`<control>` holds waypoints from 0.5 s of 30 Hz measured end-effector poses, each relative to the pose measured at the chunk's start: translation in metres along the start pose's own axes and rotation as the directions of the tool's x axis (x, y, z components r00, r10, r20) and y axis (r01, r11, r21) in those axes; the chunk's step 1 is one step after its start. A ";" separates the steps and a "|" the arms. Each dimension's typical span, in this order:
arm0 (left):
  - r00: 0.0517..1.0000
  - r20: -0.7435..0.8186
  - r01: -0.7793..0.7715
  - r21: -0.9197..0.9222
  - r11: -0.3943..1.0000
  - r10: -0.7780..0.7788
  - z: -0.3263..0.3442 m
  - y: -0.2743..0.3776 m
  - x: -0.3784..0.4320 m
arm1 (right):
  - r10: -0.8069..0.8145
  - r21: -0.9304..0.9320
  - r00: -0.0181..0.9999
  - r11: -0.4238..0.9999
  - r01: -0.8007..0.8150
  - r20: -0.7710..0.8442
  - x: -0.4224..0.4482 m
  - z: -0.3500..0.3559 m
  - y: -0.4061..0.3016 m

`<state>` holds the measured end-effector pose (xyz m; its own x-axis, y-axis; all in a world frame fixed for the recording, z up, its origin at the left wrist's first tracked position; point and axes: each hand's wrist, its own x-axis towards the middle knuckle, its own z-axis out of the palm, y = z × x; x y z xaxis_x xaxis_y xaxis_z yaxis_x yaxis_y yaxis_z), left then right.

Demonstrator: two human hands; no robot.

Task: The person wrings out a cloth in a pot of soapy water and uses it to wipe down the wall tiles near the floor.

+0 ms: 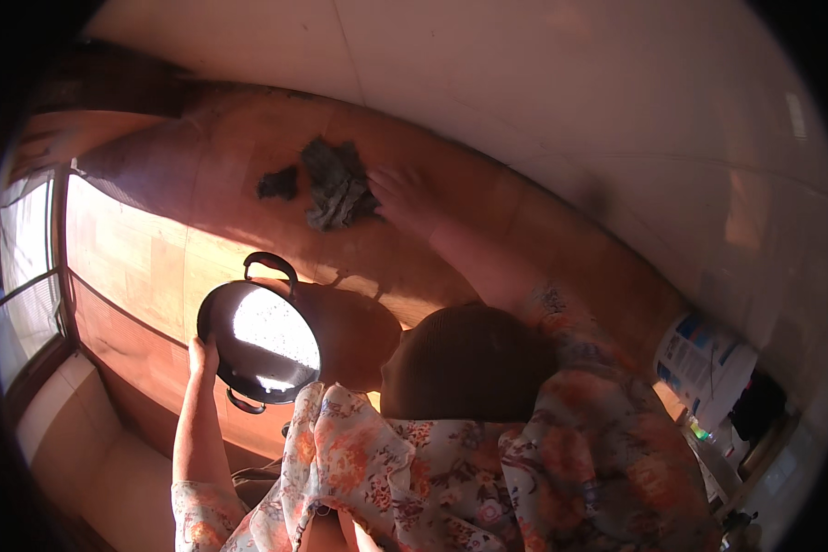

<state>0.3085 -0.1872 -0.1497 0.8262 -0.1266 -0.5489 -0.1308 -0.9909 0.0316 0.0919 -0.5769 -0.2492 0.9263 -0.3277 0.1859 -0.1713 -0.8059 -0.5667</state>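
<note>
My left hand (204, 356) grips the left rim of a dark round two-handled pan (221, 317). The pan is tilted, and bright sunlight falls on part of its inside. One loop handle (270, 259) points up in the view, the other (245, 403) down. My right hand (403, 196) reaches out over the wooden floor, fingers extended. Its fingertips are at the right edge of a crumpled grey-green cloth (341, 186); whether they press on it is hard to tell. A smaller dark scrap, perhaps a scouring pad (277, 183), lies just left of the cloth.
A pale wall (524, 90) bounds the wood-patterned floor (234, 152) at the far side. At the right stands a white plastic bucket (704, 366) with a printed label, near a dark item (759, 407). A window with a sheer curtain (27, 234) is at the left.
</note>
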 end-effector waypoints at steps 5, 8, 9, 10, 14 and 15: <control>0.999 0.046 0.004 0.086 0.996 -0.008 0.002 -0.004 0.007 | 0.180 0.022 0.984 0.983 -0.180 0.001 -0.064 -0.022 0.013; 0.997 0.069 -0.041 -0.014 0.999 0.042 0.004 -0.018 0.014 | 0.504 0.175 0.853 0.859 -0.481 -0.132 -0.143 -0.069 0.033; 0.996 0.072 -0.044 -0.019 0.999 0.046 0.005 -0.015 0.013 | 0.675 0.246 0.727 0.731 -0.636 -0.126 -0.182 -0.087 0.045; 0.999 0.045 -0.016 0.027 1.000 0.014 0.003 -0.015 0.009 | 0.843 0.348 0.535 0.483 -0.803 0.063 -0.202 -0.122 0.040; 0.996 0.091 -0.005 -0.016 1.000 0.007 0.003 -0.019 0.011 | 0.834 0.134 0.423 0.493 -0.860 -0.355 -0.282 -0.163 0.061; 0.996 0.090 -0.004 -0.018 1.000 0.006 0.003 -0.016 0.012 | 0.832 0.107 0.412 0.479 -0.871 -0.373 -0.286 -0.162 0.071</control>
<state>0.3187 -0.1722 -0.1591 0.7726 -0.1277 -0.6219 -0.1246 -0.9910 0.0487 -0.2397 -0.6204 -0.2123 0.1137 -0.9889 -0.0955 -0.8532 -0.0479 -0.5194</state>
